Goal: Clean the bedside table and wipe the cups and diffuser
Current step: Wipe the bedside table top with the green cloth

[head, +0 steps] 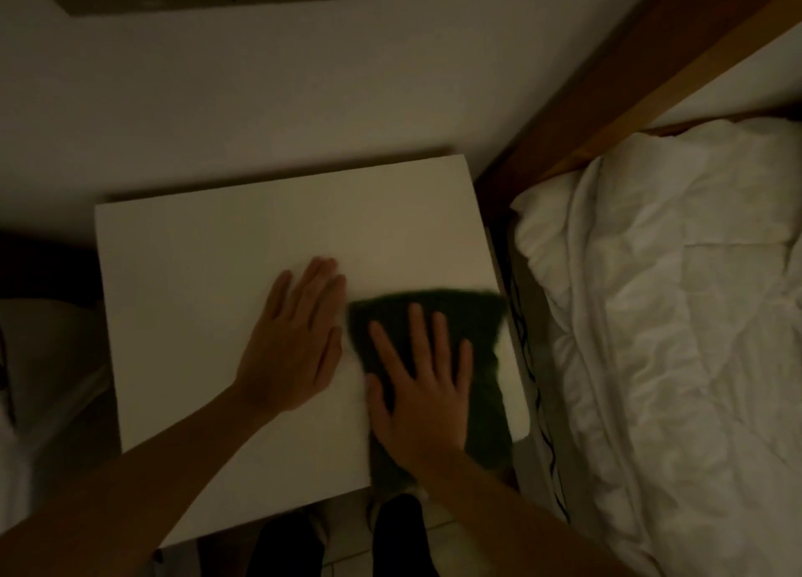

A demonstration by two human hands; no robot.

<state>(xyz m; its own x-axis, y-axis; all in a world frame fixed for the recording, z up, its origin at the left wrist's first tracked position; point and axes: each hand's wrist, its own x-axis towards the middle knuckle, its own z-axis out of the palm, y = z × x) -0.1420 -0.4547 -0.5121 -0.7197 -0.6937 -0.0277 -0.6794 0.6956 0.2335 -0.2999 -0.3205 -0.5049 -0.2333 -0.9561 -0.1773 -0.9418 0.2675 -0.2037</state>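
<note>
— Hands? Where's the cloth?
— My right hand (423,385) presses the dark cloth (460,316) flat-fingered, lower right of the table (208,246); my left hand (295,337) rests open beside it.
— Handling?
— Soft, limp, probably bunches; I'd press its middle. Bed (672,316) at right.

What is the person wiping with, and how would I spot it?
Find the white bedside table standing left of the bed. On its right side, near the bed, lies a dark green cloth under the flat right hand. It is the only dark thing on the pale top; the left hand rests on bare surface.
</note>
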